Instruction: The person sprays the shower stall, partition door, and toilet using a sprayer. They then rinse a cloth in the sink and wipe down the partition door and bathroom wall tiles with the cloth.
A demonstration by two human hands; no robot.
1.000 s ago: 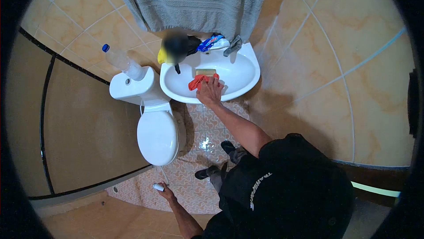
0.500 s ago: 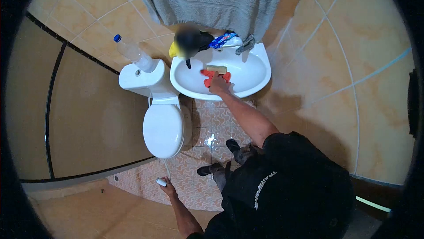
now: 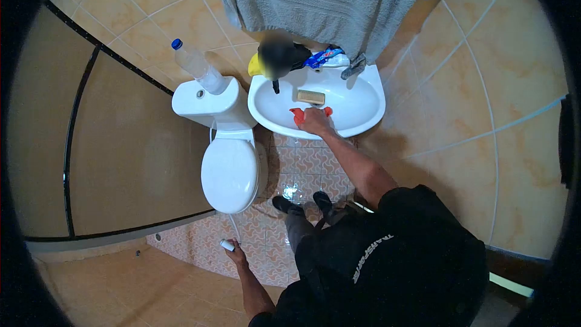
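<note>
Your right hand point(image 3: 316, 122) has just bunched the red cloth point(image 3: 297, 115) into its grip near the sink's point(image 3: 357, 108) front, so the tan block point(image 3: 310, 97) now sits apart from it; your left hand point(image 3: 238, 255) grips the white nozzle point(image 3: 227, 245).

The single wide view looks steeply down from overhead, far enough off to span the room — sink point(image 3: 357, 100) toward one o'clock, toilet point(image 3: 230, 173) eight, black shirt point(image 3: 393, 254) five.
</note>
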